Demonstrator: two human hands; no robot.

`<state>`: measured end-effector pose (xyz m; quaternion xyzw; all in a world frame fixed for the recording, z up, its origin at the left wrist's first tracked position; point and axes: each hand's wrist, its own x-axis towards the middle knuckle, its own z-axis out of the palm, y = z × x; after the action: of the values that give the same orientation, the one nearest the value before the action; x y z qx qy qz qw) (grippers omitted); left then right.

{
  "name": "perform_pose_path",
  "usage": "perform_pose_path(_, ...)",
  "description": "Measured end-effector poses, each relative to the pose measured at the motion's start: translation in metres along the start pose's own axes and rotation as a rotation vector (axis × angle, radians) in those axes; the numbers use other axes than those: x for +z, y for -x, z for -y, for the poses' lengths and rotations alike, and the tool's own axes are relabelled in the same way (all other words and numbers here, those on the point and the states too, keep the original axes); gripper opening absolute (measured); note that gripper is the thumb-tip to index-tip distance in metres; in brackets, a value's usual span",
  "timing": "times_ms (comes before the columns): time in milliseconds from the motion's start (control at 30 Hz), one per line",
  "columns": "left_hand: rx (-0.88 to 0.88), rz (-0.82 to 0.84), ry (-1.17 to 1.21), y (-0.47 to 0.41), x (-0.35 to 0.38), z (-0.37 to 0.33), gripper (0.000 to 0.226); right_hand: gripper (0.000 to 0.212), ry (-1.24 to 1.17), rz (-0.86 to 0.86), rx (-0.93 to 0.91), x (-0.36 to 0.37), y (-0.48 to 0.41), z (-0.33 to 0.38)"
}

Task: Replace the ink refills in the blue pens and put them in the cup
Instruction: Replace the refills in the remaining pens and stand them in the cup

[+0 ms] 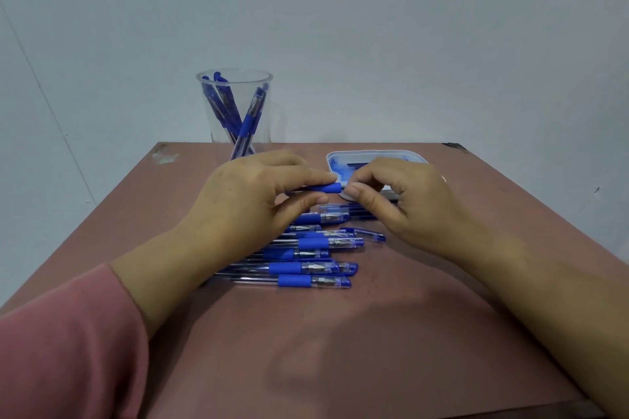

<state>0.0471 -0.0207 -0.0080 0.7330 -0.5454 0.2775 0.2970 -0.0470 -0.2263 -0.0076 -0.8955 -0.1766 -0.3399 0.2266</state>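
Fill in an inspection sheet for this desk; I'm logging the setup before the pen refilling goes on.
Surface: brown table, scuffed at its far left corner.
Job's things: clear cup at far left holding several blue pens; loose pens piled under the hands; held pen above them; white tray at far right, blue contents unclear.
Clutter: nothing seen.
Grippers: left hand grips the held pen by its blue grip; right hand pinches at its end.
Cables: nothing seen.
Surroundings: plain pale wall; pink sleeve on the left arm.
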Motion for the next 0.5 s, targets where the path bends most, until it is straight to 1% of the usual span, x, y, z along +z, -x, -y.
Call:
perform_pose_path(100, 0.038, -0.017, -0.110, -0.0007, -0.0005, 0.0015, 0.028, 0.015, -0.057, -0.002, 0.020, 0.0004, 0.0000, 0.0009)
perform_pose_path(167, 0.051, -0.022, -0.156, -0.0010, -0.0015, 0.0022, 0.028, 0.019, -0.024, -0.033, -0.013, 0.0010, -0.0004, 0.0005)
perform_pose_path(233, 0.053, -0.017, -0.172, -0.0009, -0.0023, 0.0019, 0.030, 0.014, 0.029, -0.051, -0.039, 0.0027, -0.0010, 0.0004)
perform_pose_path(300, 0.047, -0.006, -0.177, -0.0006, -0.0024, 0.0012, 0.032, 0.011, 0.042, -0.046, -0.020, 0.0040, -0.0017, 0.0002)
perform_pose_path(433, -0.005, 0.023, -0.155, -0.0002, -0.0016, 0.0010, 0.033, 0.016, -0.018, 0.006, 0.041, 0.0059, -0.0017, -0.0002)
perform_pose_path(500, -0.027, 0.021, -0.142, -0.0003, -0.0015, 0.0008, 0.034, 0.020, -0.036, -0.026, 0.030, 0.0049, -0.0018, 0.0016)
